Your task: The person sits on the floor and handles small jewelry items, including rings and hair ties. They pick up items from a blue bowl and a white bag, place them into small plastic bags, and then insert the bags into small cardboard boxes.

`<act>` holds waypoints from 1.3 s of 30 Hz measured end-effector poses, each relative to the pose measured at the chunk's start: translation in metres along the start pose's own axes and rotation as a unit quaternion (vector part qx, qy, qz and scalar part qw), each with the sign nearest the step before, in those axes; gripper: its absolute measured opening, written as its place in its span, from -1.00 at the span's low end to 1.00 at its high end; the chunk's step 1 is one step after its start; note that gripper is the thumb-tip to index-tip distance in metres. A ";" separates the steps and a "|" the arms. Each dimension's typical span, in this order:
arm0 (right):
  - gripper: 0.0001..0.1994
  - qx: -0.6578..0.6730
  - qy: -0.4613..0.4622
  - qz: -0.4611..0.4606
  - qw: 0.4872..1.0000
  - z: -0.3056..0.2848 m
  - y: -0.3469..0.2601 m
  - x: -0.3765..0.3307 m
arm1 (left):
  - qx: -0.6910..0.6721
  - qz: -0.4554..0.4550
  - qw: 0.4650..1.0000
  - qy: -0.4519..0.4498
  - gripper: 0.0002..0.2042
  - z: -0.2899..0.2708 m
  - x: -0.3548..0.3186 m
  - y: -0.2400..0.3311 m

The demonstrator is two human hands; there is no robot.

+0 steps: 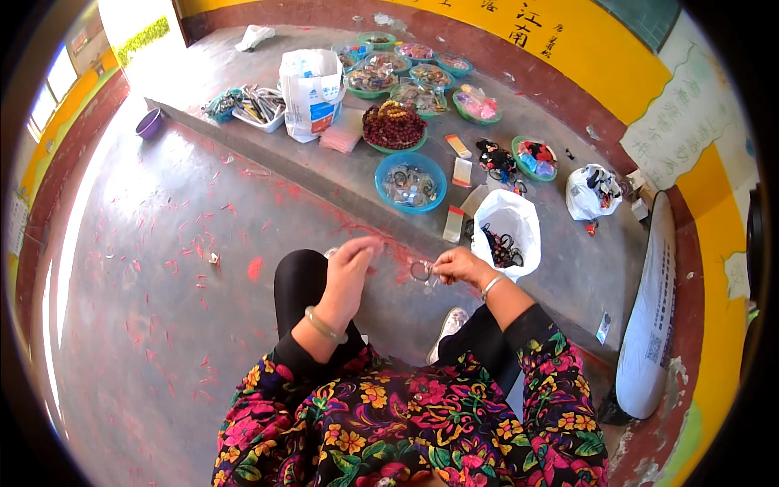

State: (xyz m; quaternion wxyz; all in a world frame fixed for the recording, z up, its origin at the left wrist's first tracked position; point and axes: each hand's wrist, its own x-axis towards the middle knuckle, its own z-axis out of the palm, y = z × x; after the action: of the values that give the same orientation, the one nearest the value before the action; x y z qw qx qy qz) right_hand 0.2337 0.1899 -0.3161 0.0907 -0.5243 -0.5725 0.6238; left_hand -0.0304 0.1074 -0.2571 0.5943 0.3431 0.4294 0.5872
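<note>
My right hand (464, 268) is closed, with thumb and fingers pinching a thin dark loop that looks like a hair tie (419, 271). Something small and pale shows just under its fingertips, too small to name. Left of it, above my left knee, my left hand (350, 266) is raised with its fingers toward the right hand. Motion smears those fingers, and I cannot tell whether they hold anything. Close beyond my right hand stands an open white bag (519, 217) with dark hair ties (503, 250) inside.
On the raised step are a blue basin (380, 180) of small packets, a basket of dark red beads (393, 126), several other filled baskets, small boxes (462, 172) and a tall white bag (311, 89). A purple bucket (149, 123) stands left. Red scraps litter the floor.
</note>
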 end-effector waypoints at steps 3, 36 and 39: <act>-0.85 0.039 0.000 -0.007 0.999 -0.016 -0.009 0.030 | -0.065 0.041 0.997 0.010 -0.81 0.023 0.040 0.030; -0.61 -0.090 0.468 0.289 0.830 -0.083 0.108 0.204 | -0.089 -0.113 0.990 -0.002 -0.85 0.079 0.173 -0.026; -0.66 0.019 0.520 0.251 0.816 -0.090 0.123 0.210 | -0.089 -0.121 0.989 -0.017 -0.85 0.082 0.173 -0.024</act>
State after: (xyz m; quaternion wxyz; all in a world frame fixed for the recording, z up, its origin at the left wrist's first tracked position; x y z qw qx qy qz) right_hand 0.2705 0.3548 -0.5122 0.2245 -0.8944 -0.2769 0.2702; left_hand 0.0437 0.2850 -0.2655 0.6961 0.2440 0.4035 0.5414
